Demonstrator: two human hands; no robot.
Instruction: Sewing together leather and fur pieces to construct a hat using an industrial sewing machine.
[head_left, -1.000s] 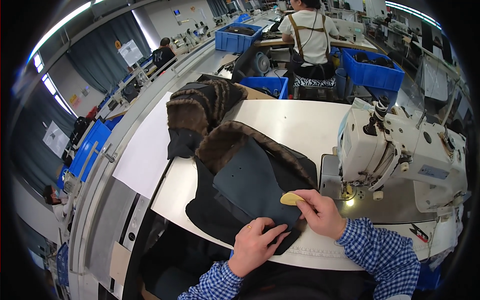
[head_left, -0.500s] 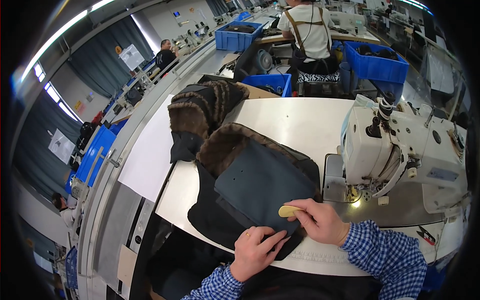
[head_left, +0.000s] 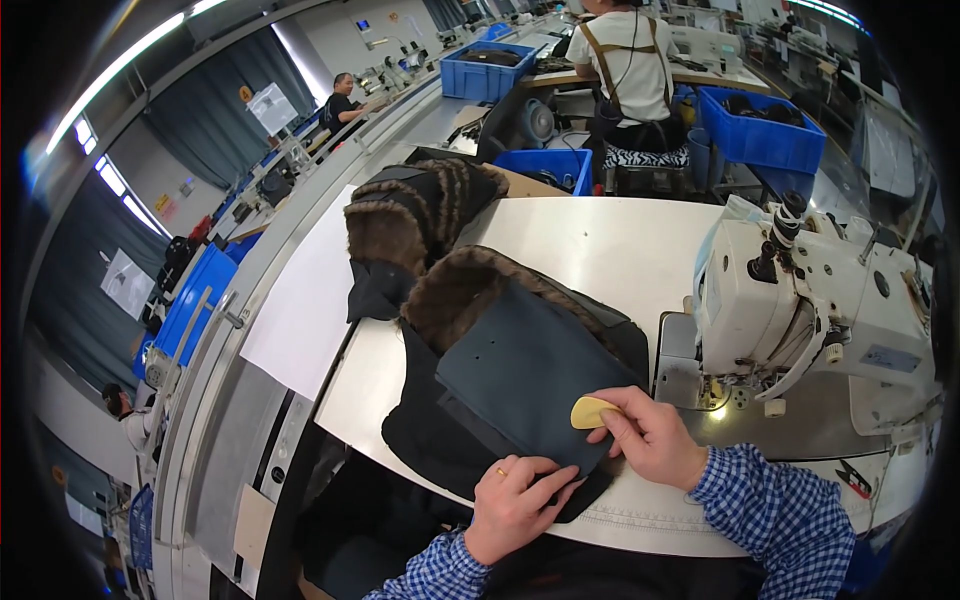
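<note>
A dark blue-grey fabric piece [head_left: 530, 365], joined to black cloth and ribbed brown fur [head_left: 455, 300], lies on the white sewing table [head_left: 620, 235]. My left hand [head_left: 520, 505] is at its near edge, thumb and forefinger pinching the fabric there. Just to the right, my right hand [head_left: 650, 435] holds a flat yellow tailor's chalk [head_left: 592, 412] between thumb and fingers, over the fabric's right side. Two small dark dots show on the fabric's upper left part.
A white sewing machine [head_left: 800, 290] stands at the right, its lamp lit. Red-handled snips [head_left: 853, 478] lie near the right edge. Another furry dark piece [head_left: 415, 215] sits behind on the left. Blue crates [head_left: 765, 140] and a seated person [head_left: 630, 70] are beyond the table.
My right hand has turned the yellow chalk so more of its flat face shows. My left hand keeps its place at the fabric's edge. The whole view has shifted slightly.
</note>
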